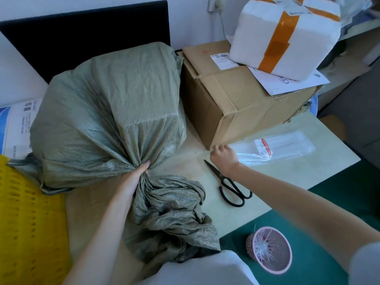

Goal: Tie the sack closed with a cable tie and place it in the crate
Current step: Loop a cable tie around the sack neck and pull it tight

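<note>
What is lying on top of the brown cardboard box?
On the cardboard box sits a white foam box bound with orange tape, and beneath it a white envelope. The foam box hides part of the envelope; the contents of both boxes cannot be seen.

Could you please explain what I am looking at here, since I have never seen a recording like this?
This is one picture from a camera worn on a person's head, looking down at their bare hands. The left hand grips the gathered neck of a grey-green woven sack lying on a pale table. The right hand reaches toward a clear plastic packet, closed at its near end. Black scissors lie nearby, beside a brown cardboard box. A yellow perforated crate sits at the left.
</note>
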A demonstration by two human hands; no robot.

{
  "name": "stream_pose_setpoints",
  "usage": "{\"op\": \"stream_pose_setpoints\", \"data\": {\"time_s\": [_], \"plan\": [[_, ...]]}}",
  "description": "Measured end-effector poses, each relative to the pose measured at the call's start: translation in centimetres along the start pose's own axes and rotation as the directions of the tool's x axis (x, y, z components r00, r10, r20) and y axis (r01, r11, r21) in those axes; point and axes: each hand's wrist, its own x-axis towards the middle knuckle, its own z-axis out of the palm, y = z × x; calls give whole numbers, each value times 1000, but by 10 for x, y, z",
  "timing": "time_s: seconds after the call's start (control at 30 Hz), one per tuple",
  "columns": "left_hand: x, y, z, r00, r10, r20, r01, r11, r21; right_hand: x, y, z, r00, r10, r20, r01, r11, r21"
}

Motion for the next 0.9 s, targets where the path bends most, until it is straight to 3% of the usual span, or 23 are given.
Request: {"op": "stream_pose_setpoints", "data": {"time_s": [0.13, 0.23, 0.4, 0.6, 0.77, 0.83, 0.9], "plan": [[77, -41, -22, 995, 16, 96, -17, 1000, 7, -5, 3, 5, 1000, 23, -5, -24, 997, -80], [126, -73, -38, 992, 6, 125, -11, 999, 35, -7, -2, 8, 994, 41, 99, -25, 987, -160], [96, -48, -25, 994, -44, 98, 40, 999, 36, -8, -12, 17, 982, -8, 189, 51, 973, -224], [112, -52, -25, 998, 17, 58, -17, 1000, -2, -3, -12, 3, 990, -66, 124, 91, 974, -207], [9, -3, 2, 996, 66, 62, -66, 998, -6, -4, -22, -27, 999, -23, -31, 23, 1000, -18], [1, -3, 3, 998, 46, 51, -45, 999, -14, -8, -25, -43, 988, 64, -143, -44, 990, 135], [-1, -2, 4, 997, 66, 49, -63, 997, -49, -9, -24, -60, 974, 155, -163, -83, 922, 379]]}}
